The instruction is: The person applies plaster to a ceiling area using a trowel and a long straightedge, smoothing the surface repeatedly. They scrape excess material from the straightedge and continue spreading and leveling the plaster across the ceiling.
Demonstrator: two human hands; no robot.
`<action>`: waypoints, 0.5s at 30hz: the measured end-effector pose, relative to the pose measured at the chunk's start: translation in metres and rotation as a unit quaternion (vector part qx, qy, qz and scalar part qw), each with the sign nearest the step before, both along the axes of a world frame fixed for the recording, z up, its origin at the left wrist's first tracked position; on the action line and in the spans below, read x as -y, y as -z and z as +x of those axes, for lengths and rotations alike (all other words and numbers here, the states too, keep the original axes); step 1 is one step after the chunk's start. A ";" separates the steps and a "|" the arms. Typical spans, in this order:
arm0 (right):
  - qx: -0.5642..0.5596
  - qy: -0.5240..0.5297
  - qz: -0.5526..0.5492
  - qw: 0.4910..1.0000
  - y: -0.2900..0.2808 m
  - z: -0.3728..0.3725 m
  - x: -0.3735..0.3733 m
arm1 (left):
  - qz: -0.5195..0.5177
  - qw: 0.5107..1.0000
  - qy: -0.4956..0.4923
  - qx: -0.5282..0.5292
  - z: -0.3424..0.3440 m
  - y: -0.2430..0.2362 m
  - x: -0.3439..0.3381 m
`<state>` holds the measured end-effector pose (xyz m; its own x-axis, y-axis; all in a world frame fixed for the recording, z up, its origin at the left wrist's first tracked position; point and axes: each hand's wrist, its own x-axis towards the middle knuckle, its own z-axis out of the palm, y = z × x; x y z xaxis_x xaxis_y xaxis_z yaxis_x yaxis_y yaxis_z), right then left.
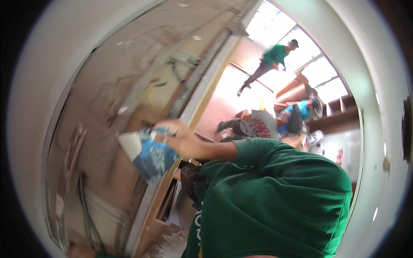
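Note:
My right hand (178,135) reaches out from a green short sleeve and is shut on a wide scraper (146,155). The scraper has a blue body spattered with white and a pale blade. The blade (129,144) lies against a blurred brown panel surface (107,99). A light frame strip (202,86) runs along the panel's edge just behind my hand. My green shirt (275,202) fills the lower right. A small patch of skin by a green cuff (79,250) shows at the bottom left edge, possibly my left hand; its fingers are hidden.
Another person in a green shirt (275,56) walks across the bright floor near large windows. A second person in blue (297,116) crouches by wooden shelving (340,112). Wooden boards and debris (167,215) lie below my arm.

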<state>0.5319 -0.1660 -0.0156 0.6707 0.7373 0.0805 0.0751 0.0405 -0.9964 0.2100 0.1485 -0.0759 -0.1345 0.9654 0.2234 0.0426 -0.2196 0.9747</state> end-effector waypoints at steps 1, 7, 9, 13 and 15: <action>-0.023 -0.011 0.008 1.000 -0.003 -0.001 -0.008 | 0.028 0.999 -0.039 0.020 -0.026 -0.018 -0.017; -0.251 -0.035 -0.059 0.966 -0.044 -0.024 -0.052 | 0.153 0.950 -0.196 0.188 -0.126 -0.077 -0.095; -0.309 -0.069 0.013 0.948 -0.073 -0.037 -0.079 | 0.177 0.930 -0.214 0.240 -0.138 -0.086 -0.108; -0.248 -0.218 -0.035 0.943 -0.072 -0.028 -0.136 | 0.137 0.925 -0.291 0.200 -0.159 -0.085 -0.112; -0.235 -0.255 -0.054 0.936 -0.077 -0.031 -0.166 | 0.160 0.918 -0.309 0.192 -0.145 -0.103 -0.097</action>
